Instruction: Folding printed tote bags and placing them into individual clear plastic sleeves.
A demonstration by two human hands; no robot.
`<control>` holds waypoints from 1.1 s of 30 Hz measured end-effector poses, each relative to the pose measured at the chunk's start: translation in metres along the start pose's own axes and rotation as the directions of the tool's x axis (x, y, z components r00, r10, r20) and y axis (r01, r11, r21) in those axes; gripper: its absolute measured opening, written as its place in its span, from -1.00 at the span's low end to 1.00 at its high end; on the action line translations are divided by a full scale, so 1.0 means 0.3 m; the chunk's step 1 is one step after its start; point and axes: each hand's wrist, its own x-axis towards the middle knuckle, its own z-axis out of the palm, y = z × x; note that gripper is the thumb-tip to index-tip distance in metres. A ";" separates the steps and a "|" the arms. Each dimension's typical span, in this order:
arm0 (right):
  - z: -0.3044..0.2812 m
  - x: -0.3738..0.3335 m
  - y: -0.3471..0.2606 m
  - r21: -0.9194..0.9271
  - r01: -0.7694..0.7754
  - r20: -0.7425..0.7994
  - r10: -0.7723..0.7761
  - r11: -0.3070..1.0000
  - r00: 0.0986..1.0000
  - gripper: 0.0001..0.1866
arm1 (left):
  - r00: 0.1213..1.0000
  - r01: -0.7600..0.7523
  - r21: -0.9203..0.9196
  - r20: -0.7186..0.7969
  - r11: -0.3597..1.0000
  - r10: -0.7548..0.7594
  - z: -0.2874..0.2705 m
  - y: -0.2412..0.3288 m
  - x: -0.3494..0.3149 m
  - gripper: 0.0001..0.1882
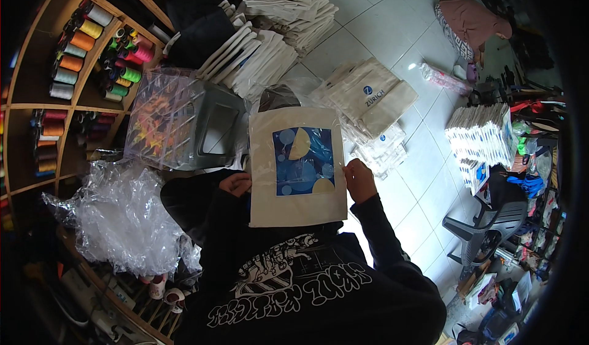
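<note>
A cream canvas tote bag (264, 161) lies flat across my lap, with a square blue print of circles and half-circles on it. My left hand (235, 184) is curled at its left edge, fingers bent in and pinching the border. On the opposite edge, my right hand (360, 180) grips the side between thumb and fingers. Clear plastic film (285, 93) shows beyond the bag's far edge; whether it wraps the bag I cannot tell. Past my right hand, a pile of cream bags (368, 96) with a small blue mark rests on the tiled floor.
Tall stacks of folded cream bags (276, 50) stand ahead. At left are a grey plastic container (221, 127), crumpled clear plastic bags (126, 213) and shelves of thread spools (70, 62). On the right are another bag stack (481, 136), a dark chair (491, 228) and a bent-over person (469, 23).
</note>
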 end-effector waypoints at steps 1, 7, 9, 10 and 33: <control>-0.008 -0.008 -0.023 0.001 0.000 0.000 0.000 1.000 1.000 -0.89 | 1.000 0.001 0.008 -0.002 1.000 -0.001 0.004 0.010 -0.006 -0.70; -0.039 -0.069 -0.085 -0.129 -0.068 0.019 0.071 0.989 0.997 -0.88 | 1.000 -0.019 0.015 0.011 1.000 0.018 0.010 0.021 -0.020 -0.71; -0.041 -0.083 -0.084 -0.114 -0.072 0.018 0.074 0.991 0.997 -0.90 | 1.000 -0.014 0.028 0.012 1.000 0.014 0.006 0.018 -0.022 -0.71; -0.041 -0.092 -0.080 -0.114 -0.070 0.021 0.073 0.991 0.997 -0.90 | 1.000 -0.024 0.008 0.019 1.000 0.024 0.000 0.006 -0.021 -0.71; 0.001 -0.125 0.066 0.419 -0.272 0.318 0.141 0.866 0.938 -0.87 | 0.956 -0.294 0.045 -0.004 0.955 0.295 0.034 0.006 -0.098 -0.73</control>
